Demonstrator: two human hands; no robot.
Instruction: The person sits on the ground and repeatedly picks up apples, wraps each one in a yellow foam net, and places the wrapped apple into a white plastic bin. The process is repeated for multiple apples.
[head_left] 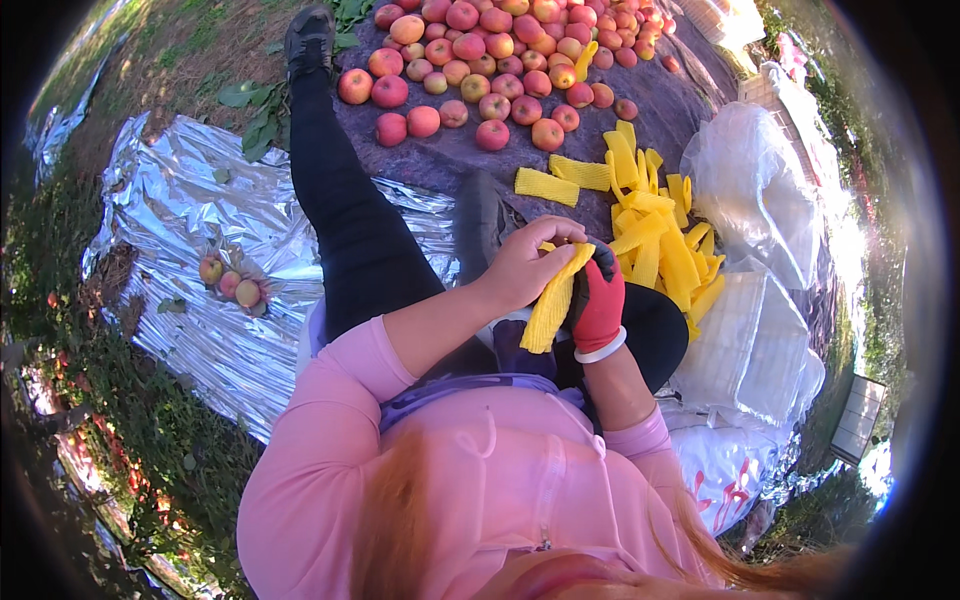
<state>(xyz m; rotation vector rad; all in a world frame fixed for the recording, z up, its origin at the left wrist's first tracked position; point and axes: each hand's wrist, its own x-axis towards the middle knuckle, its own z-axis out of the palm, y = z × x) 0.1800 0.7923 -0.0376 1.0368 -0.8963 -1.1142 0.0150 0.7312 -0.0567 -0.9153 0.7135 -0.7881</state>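
Observation:
Both my hands meet in front of my lap on one yellow foam net sleeve (550,310). My bare left hand (530,262) pinches its upper end between thumb and fingers. My right hand (600,298), in a red and black glove, grips the same end from the other side; its fingertips are partly hidden. The sleeve's lower part hangs down flat. Just beyond my right hand lies a heap of similar yellow foam net sleeves (650,235). A few flat ones, such as a single sleeve (546,187), lie apart on the dark sheet.
Many red apples (492,107) are piled on the dark ground sheet (690,100) ahead. Silver reflective film (200,330) covers ground at left, with several apples (230,280) on it. Clear plastic bags (755,180) and white foam-like sheeting (745,335) sit at right. My legs stretch forward.

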